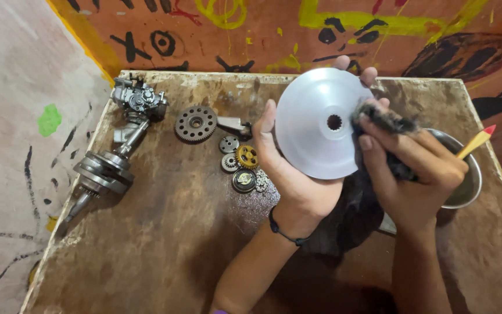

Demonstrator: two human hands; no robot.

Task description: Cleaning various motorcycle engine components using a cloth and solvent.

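Observation:
My left hand (289,174) holds a shiny round metal disc (315,125) with a small toothed hole in its middle, thumb on its left edge and fingers behind its top. My right hand (411,171) presses a dark, dirty rag (387,122) against the disc's right side. The rag hangs down between my two wrists over the brown wooden table (164,232).
A crankshaft with connecting rod (108,163) and a small engine part (139,100) lie at the table's left. A large dark gear (196,124) and several small gears (240,163) sit mid-table. Behind my right hand, a metal bowl (466,189) holds a yellow-handled tool (476,141).

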